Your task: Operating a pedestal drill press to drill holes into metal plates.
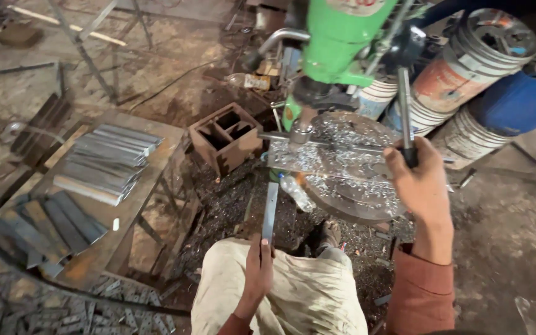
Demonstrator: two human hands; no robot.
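Gripping the near end of a long flat metal strip (270,211), the left hand (259,273) sits low, just above the lap, fingers (267,257) clenched around the bar. Strip runs away from the body up to the round drill table (367,205), its far end lying under the chuck (301,133) of the green drill press (342,40). Right hand (422,183) raised, fingers wrapped tight on the black grip of the feed lever (405,115), which stands nearly upright beside the machine head. Sleeve on that arm rust red.

Drill table thick with bright metal shavings; more shavings and dark swarf on the floor beneath. A clear plastic bottle (295,192) lies tilted just below the table edge, beside the strip.

Left of the person: a rusty worktop (150,186) carrying a neat stack of cut flat bars (108,161), with darker bars (44,226) fanned out at its near end. Further scraps litter the ground below it. A rusted box with compartments (226,138) stands between worktop and drill. Behind the machine, several buckets (466,62) and a blue drum (516,102) lie close together.
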